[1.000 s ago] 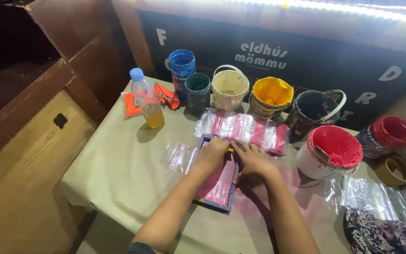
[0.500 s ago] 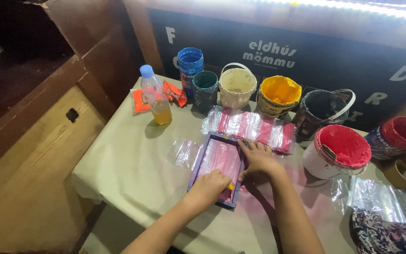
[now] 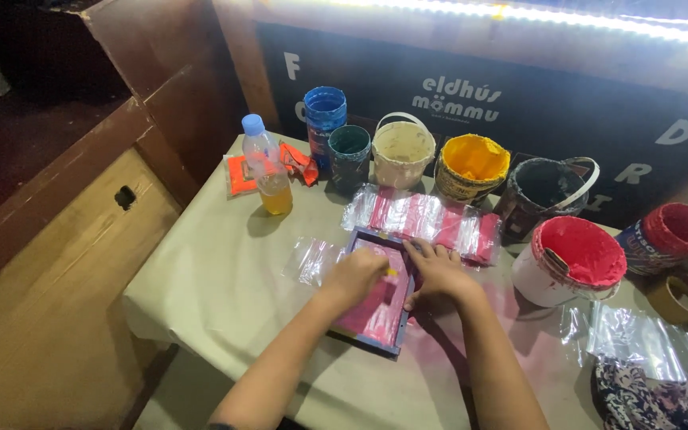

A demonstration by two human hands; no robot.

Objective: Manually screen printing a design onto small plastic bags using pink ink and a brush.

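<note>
- Screen-printing frame [image 3: 382, 306], pink-stained mesh, lies flat on the tabletop [image 3: 224, 271] near its front edge.
- Left hand [image 3: 356, 275] rests on the mesh, fingers curled over a small yellow-tipped tool [image 3: 392, 272]; how tight the grip is, cannot tell.
- Right hand [image 3: 439, 275] lies open, palm down, pressing the frame's right rail.
- Strip of clear packets with pink contents [image 3: 424, 215] just behind the frame.
- Bucket of red paint [image 3: 571, 259] to the right; bottle with amber liquid [image 3: 268, 167] back left.
</note>
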